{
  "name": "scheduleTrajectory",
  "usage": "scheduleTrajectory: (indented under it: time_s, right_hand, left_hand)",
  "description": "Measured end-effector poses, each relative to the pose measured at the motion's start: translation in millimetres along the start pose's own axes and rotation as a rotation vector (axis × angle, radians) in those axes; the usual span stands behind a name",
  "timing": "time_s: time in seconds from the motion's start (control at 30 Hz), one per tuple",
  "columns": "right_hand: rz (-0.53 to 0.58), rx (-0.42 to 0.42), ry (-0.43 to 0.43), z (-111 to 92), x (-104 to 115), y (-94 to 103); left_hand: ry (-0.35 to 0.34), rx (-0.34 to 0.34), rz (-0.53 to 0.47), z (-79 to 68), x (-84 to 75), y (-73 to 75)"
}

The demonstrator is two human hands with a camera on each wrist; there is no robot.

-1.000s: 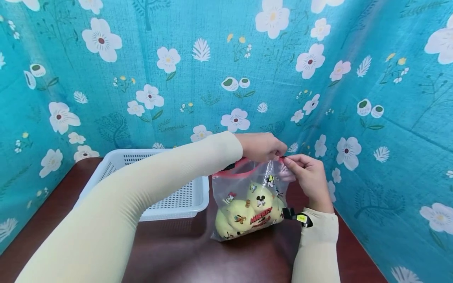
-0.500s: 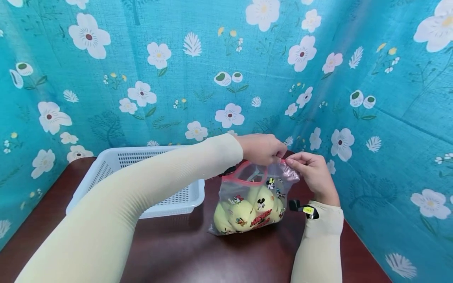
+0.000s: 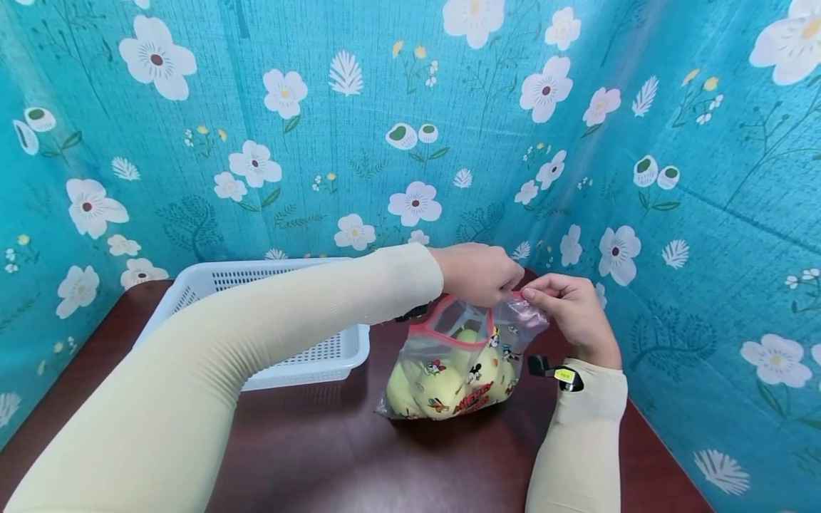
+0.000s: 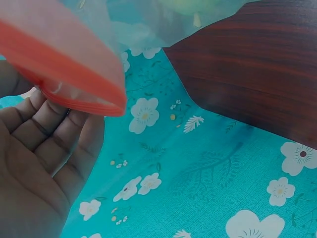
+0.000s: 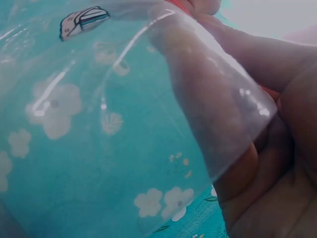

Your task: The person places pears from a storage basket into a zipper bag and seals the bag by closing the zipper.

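A clear zip bag [image 3: 442, 385] with cartoon prints and a red zip strip [image 3: 442, 336] sits on the table, holding several pale yellow-green round fruits [image 3: 410, 392]. My left hand [image 3: 477, 274] reaches across over the bag and pinches the strip near its right end. Right beside it, my right hand [image 3: 571, 310] pinches the bag's right top corner between thumb and fingers. The strip's left part gapes in a loop. In the left wrist view the red strip [image 4: 74, 74] passes between thumb and curled fingers [image 4: 64, 134]. Clear film covers a finger in the right wrist view.
A white-blue slotted plastic basket [image 3: 330, 370] stands left of the bag, partly hidden by my left sleeve [image 3: 288, 320]. Under both lies a dark red-brown table [image 3: 359, 463]. A blue flowered cloth [image 3: 359, 142] hangs behind and at the sides.
The bag's mouth gapes wider on the left, and its front has slumped lower. Both hands keep their pinch at the right end, shifting slightly right in view.
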State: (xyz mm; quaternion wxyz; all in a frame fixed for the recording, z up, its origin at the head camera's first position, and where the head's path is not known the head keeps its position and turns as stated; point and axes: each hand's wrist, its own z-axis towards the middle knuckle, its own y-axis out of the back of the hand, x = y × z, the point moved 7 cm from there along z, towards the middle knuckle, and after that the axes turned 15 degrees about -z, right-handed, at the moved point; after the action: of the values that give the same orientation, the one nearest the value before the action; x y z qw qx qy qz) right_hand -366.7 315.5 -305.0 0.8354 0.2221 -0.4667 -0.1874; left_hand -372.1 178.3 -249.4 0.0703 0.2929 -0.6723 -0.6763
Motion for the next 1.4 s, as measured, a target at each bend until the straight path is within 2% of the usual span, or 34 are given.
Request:
scheduleTrajectory:
  time_s: [0.37,0.67,0.97,1.4]
  right_hand:
    - [-0.028,-0.005,-0.012,-2.7,4.8,7.0]
    - [-0.053,-0.024,-0.019,-1.5,3.3,9.2]
    - [0.016,-0.009,-0.008,-2.3,2.9,7.6]
    - [-0.029,-0.075,0.001,-5.9,5.8,13.0]
  left_hand:
    - [0.003,0.035,0.002,-5.0,-4.1,2.9]
    - [0.000,0.043,0.001,-12.5,-1.1,5.9]
    - [-0.009,0.033,0.003,-15.5,5.2,3.5]
    - [-0.037,0.024,0.008,-19.1,6.0,3.1]
